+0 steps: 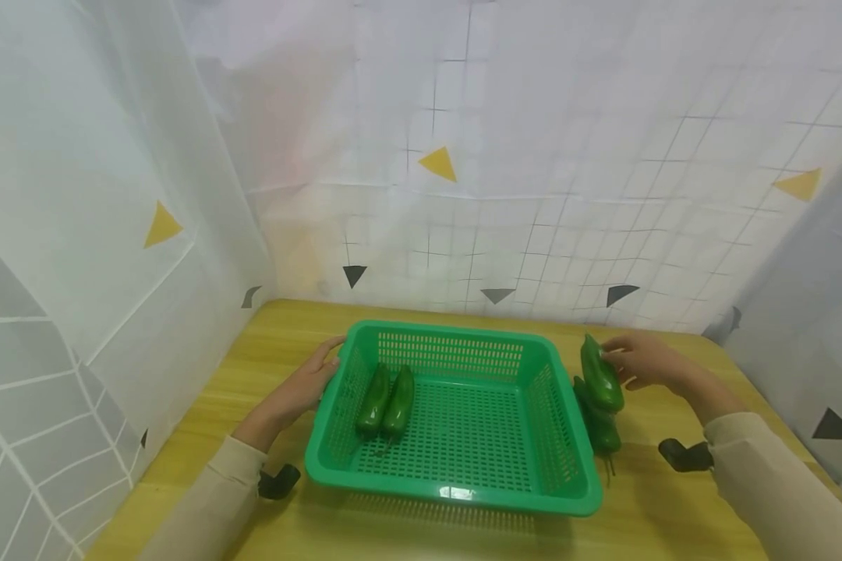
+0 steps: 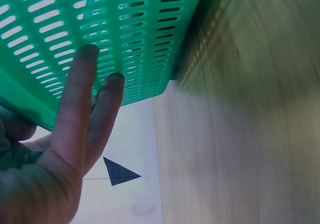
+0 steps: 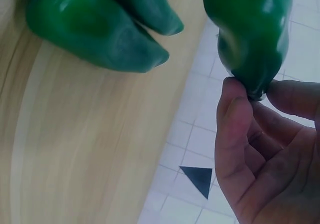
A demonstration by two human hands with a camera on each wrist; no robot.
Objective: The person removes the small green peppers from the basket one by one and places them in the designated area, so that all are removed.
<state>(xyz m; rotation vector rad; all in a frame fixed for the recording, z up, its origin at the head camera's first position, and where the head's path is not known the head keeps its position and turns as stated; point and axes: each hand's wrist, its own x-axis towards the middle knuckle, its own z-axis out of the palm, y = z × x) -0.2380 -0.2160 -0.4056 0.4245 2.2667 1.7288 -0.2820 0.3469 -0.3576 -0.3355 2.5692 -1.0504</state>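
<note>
A green plastic basket (image 1: 456, 492) with slotted walls stands on the wooden table. Two glossy green peppers (image 1: 398, 405) lie side by side at its left end. My left hand (image 1: 311, 386) grips the basket's left rim, thumb at the edge; in the left wrist view its fingers (image 2: 75, 103) lie along the outer wall. With thumb and fingers, my right hand (image 1: 645, 362) pinches another green pepper (image 3: 252, 33) by its narrow tip, raised just right of the basket. Below it, two more green peppers (image 3: 95, 28) rest on the table, partly hidden in the head view.
The wooden table (image 1: 252, 374) extends around the basket. White patterned sheeting (image 1: 505, 156) hangs behind and along both sides of the table. A dark wrist mount (image 1: 685, 455) sits by the right sleeve, another (image 1: 278, 482) by the left.
</note>
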